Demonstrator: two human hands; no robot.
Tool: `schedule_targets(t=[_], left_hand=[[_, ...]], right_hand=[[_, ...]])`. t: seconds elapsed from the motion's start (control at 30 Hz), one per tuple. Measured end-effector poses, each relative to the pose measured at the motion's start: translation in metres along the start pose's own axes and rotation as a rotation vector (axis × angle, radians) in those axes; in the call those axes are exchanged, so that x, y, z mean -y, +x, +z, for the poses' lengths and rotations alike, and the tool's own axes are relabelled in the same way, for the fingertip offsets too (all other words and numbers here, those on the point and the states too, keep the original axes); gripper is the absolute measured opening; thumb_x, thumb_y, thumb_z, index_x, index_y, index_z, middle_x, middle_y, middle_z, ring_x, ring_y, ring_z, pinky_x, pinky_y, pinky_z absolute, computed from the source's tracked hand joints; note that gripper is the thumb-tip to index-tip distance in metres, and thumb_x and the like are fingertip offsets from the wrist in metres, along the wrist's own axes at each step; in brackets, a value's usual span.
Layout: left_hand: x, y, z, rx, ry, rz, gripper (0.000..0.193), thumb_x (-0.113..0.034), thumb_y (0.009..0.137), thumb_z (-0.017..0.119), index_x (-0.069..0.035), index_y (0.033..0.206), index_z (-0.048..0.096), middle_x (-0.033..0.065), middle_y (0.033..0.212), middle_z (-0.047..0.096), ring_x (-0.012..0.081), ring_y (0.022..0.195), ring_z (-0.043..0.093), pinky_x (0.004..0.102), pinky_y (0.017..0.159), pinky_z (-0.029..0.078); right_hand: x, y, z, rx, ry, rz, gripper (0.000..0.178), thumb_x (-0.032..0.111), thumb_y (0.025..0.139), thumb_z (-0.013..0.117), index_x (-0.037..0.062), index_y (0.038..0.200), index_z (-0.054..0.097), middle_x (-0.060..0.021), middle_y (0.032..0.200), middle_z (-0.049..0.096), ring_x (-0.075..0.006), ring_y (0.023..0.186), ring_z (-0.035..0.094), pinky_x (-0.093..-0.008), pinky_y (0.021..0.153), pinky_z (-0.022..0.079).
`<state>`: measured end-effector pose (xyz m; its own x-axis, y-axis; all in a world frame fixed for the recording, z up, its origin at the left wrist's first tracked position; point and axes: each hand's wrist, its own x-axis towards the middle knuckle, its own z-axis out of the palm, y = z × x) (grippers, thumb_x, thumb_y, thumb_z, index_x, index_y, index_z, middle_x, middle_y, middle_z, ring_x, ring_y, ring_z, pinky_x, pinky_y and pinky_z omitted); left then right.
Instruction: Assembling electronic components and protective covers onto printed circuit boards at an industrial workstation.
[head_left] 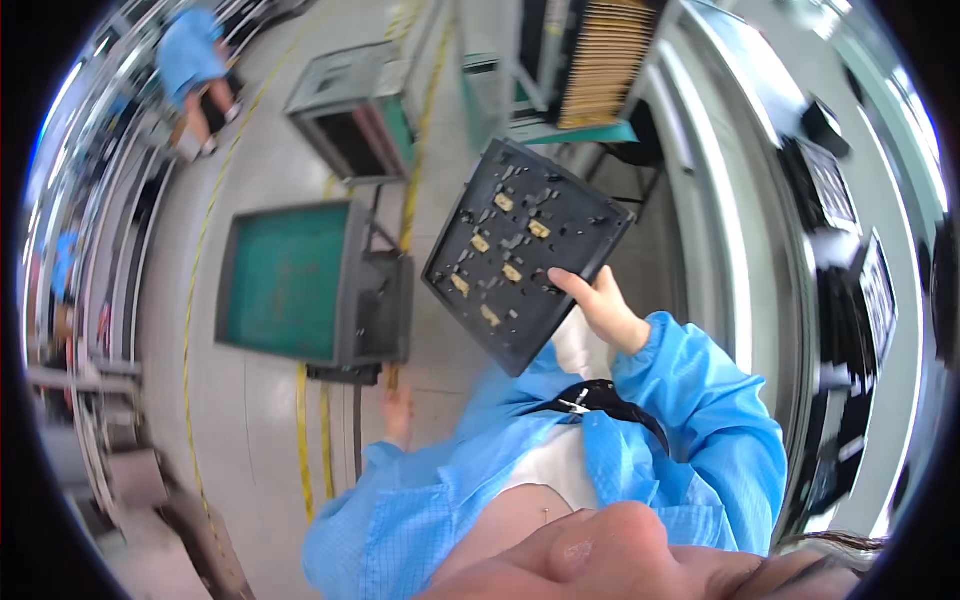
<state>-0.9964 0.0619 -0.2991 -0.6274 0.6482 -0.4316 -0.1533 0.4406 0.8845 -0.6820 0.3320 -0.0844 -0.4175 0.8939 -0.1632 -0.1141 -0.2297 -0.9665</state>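
My right hand [603, 306] grips the right edge of a black rectangular tray [590, 215], with the thumb on top and the other fingers out of sight beneath it. The tray is tilted in front of my body. Several small beige blocks [504, 202] and many small dark and grey pieces lie on it, too small to name. My left hand [397, 415] hangs low by the near corner of a dark grey cart with a green top [280, 282]. Motion smears its fingers, and I see nothing held in it.
Beyond the cart stands a grey metal cabinet [350, 125]. A rack with a stack of brown sheets [603, 65] is ahead. Along my right runs a long pale bench or line [715, 190] with black devices past it. A person in blue [190, 60] bends at the far left.
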Motion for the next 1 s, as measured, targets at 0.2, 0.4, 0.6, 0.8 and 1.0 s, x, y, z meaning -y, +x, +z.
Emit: schedule_targets(t=[0.2,0.4,0.6,0.8,1.0], left_hand=[[0.026,0.115,0.022,-0.249,-0.136,-0.108,0.029,-0.017,0.097,0.064,-0.010,0.125,0.060,0.0000,0.087,0.057,0.0111,0.075,0.055,0.0268,0.061,0.044],[-0.048,0.164,0.181,0.199,0.108,0.095,0.029,-0.017,0.098,0.062,-0.008,0.126,0.059,0.0007,0.088,0.058,0.0110,0.077,0.055,0.0264,0.063,0.045],[-0.079,0.134,0.316,0.553,0.281,0.274,0.030,-0.016,0.099,0.060,-0.007,0.127,0.058,0.0013,0.090,0.059,0.0109,0.078,0.056,0.0260,0.064,0.045],[-0.069,0.073,0.357,0.744,0.364,0.408,0.031,-0.015,0.100,0.058,-0.005,0.129,0.057,0.0020,0.091,0.061,0.0109,0.080,0.056,0.0255,0.066,0.046],[-0.096,0.021,0.318,0.732,0.370,0.571,0.031,-0.014,0.101,0.056,-0.003,0.130,0.056,0.0026,0.092,0.062,0.0108,0.081,0.057,0.0251,0.068,0.047]], right_hand=[[0.060,-0.125,-0.099,-0.361,0.018,-0.153,0.040,0.014,0.095,0.066,-0.0023,0.130,0.055,-0.0105,0.119,0.066,-0.0198,0.108,0.064,-0.0333,0.096,0.050],[0.070,-0.267,-0.142,-0.851,0.170,-0.267,0.043,0.024,0.095,0.066,-0.0017,0.129,0.056,-0.0094,0.117,0.066,-0.0173,0.108,0.061,-0.0321,0.094,0.049],[0.023,-0.379,-0.144,-1.247,0.357,-0.484,0.040,0.020,0.095,0.066,-0.0013,0.127,0.057,-0.0105,0.116,0.066,-0.0188,0.107,0.062,-0.0342,0.094,0.050],[-0.025,-0.446,-0.128,-1.471,0.498,-0.637,0.043,0.019,0.098,0.064,0.0020,0.135,0.051,-0.0112,0.128,0.060,-0.0205,0.115,0.059,-0.0357,0.098,0.049],[-0.041,-0.462,-0.125,-1.486,0.724,-0.762,0.052,0.026,0.100,0.061,0.0049,0.144,0.043,-0.0099,0.139,0.054,-0.0240,0.127,0.053,-0.0415,0.108,0.042]])
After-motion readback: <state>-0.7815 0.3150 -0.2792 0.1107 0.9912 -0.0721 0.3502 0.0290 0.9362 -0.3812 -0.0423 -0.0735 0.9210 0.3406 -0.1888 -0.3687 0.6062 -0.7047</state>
